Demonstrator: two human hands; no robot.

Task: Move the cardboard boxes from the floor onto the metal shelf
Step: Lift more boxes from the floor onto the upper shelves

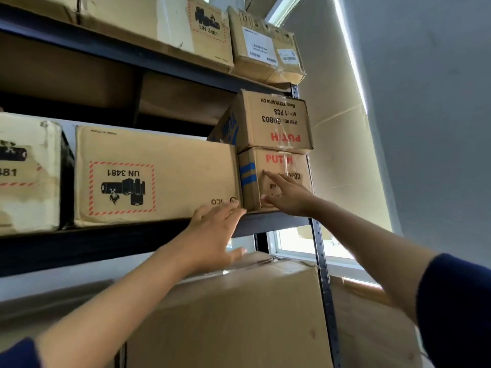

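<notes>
Two small cardboard boxes with red print stand stacked at the right end of the dark metal shelf (276, 221). The lower small box (251, 192) has blue stripes on its side; the upper small box (276, 120) sits on it, turned slightly and printed upside down. My right hand (288, 196) lies flat with straight fingers against the front of the lower box. My left hand (212, 232) is spread open at the shelf edge, fingertips touching the bottom right corner of a wide box marked UN 3481 (159, 176).
A worn pale box (29, 171) stands left of the wide one. More boxes (263, 46) fill the shelf above. A large box (239, 314) sits on the level below, beside the perforated upright post (322, 264). A window and a blind lie to the right.
</notes>
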